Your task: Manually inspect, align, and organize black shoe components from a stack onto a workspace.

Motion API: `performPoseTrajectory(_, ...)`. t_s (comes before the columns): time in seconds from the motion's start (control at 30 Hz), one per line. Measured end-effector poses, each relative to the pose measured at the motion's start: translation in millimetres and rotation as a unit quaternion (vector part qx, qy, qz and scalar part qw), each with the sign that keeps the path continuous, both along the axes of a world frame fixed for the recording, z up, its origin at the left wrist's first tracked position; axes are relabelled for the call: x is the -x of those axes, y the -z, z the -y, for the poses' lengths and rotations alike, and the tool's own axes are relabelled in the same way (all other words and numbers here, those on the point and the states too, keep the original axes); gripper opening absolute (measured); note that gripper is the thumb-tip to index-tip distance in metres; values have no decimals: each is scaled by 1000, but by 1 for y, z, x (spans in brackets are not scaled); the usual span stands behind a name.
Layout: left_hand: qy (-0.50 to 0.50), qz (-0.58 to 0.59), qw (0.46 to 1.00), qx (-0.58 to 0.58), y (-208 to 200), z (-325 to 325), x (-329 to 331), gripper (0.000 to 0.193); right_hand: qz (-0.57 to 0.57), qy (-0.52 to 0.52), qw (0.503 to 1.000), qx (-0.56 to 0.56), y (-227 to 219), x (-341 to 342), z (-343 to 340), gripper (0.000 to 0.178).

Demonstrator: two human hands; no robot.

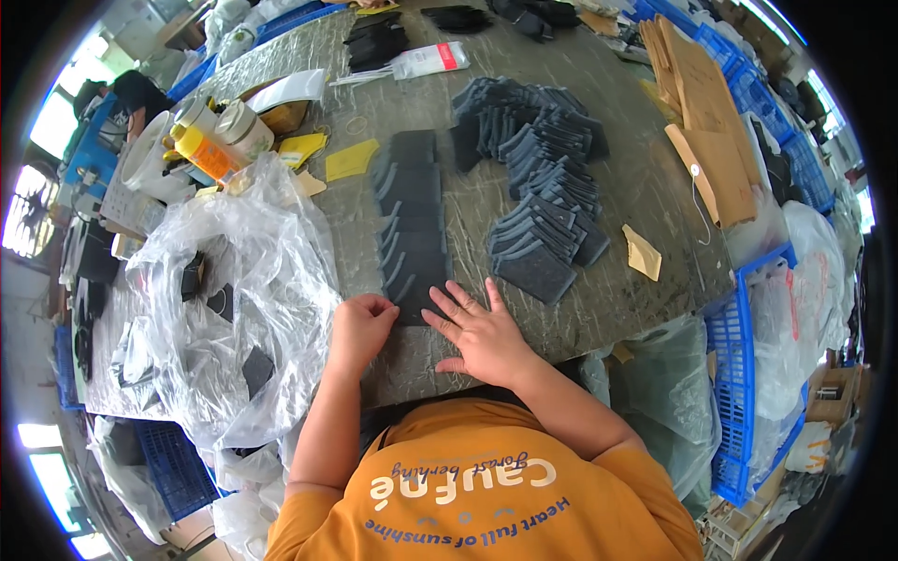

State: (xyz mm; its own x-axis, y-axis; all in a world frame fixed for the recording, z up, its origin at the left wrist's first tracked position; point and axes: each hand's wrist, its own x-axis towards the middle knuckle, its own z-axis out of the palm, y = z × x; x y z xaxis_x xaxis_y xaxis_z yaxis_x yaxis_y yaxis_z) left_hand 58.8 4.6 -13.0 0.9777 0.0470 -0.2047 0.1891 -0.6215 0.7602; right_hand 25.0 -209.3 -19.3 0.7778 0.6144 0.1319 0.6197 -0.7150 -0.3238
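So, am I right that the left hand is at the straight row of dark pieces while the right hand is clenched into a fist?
Not quite: the head view shows the right hand spread open, not clenched; the left hand is indeed at the straight row of dark pieces.

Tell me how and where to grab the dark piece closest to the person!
Pinch the dark piece, probably best at the middle of its near edge, coming from the near side. It lies flat, and that edge faces bare table, while its far end meets the other pieces in the row.
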Motion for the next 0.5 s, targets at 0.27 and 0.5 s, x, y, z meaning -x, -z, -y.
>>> performPoseTrajectory(0.27, 25, 41, 996, -78, -1, 6, 0, 14, -6, 31, 999, -4, 1, 2, 2, 68)
performPoseTrajectory(0.5, 28, 56, 996, -69, -1, 5, 3, 14, 30, 138, 964, -227, 25, 0, 15, 45)
